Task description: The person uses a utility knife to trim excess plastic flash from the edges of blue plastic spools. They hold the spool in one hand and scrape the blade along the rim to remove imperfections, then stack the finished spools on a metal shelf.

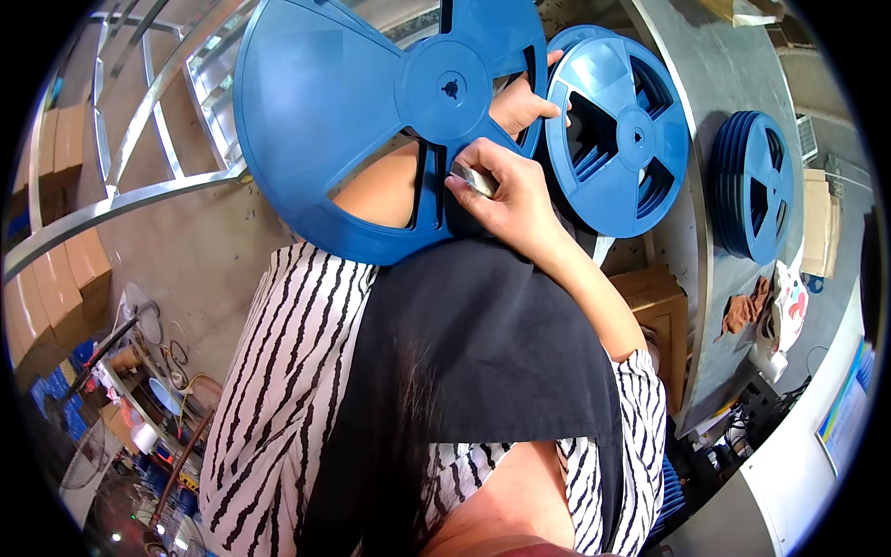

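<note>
A large blue plastic reel (316, 102) with wide cut-out openings is held up tilted in front of me. My left arm passes behind it, its forearm showing through the lower opening. My left hand (520, 107) is behind the reel's right side, with fingertips coming out past the rim beside another reel. My right hand (506, 190) is closed around a short silvery tool (476, 180), perhaps a small blade, near the reel's lower right spoke. Its exact kind I cannot make out. Next to my hands, several blue reels (594, 200) stand stacked together.
A grey metal table (733, 65) runs along the right, bearing another stack of blue reels (756, 186), a brown cloth (745, 308) and a white bag (789, 302). On the left are a metal tube frame (148, 190), cardboard boxes (60, 292) and a fan (88, 455).
</note>
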Motion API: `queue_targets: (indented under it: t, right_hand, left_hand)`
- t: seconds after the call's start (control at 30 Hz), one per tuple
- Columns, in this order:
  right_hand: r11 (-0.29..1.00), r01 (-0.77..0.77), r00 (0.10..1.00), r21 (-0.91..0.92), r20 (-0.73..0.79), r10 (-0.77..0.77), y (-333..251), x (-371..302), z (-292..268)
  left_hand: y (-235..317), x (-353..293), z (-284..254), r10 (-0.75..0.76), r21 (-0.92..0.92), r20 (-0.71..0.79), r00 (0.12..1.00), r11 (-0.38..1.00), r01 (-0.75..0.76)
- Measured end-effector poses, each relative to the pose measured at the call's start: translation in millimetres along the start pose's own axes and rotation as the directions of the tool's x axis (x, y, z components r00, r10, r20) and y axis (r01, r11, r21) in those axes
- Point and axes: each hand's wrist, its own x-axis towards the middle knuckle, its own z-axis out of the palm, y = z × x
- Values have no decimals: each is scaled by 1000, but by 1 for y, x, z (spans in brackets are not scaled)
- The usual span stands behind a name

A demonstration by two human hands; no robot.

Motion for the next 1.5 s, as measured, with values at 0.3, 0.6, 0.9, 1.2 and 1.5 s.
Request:
queue_targets:
  t: [0.3,0.6,0.9,1.2,1.5]
  right_hand:
    - [997,4,1000,81,-16,-3,6,-5,-4]
    - [994,-32,798,107,-596,89,58,-31,-61]
    - [771,-464,430,436,-650,627,163,-84,-192]
    - [677,-350,407,647,-546,732,189,-77,-192]
    - [700,-316,422,641,-565,709,186,-79,-190]
  left_hand:
    - [-2,4,4,-11,-76,26,1000,997,13]
    - [3,-3,-19,-76,-218,102,992,971,97]
    - [12,-6,-4,-140,-122,96,986,981,151]
    - [15,-9,-1,-155,-104,60,986,982,160]
    - [16,-10,-1,-152,-109,54,987,982,157]
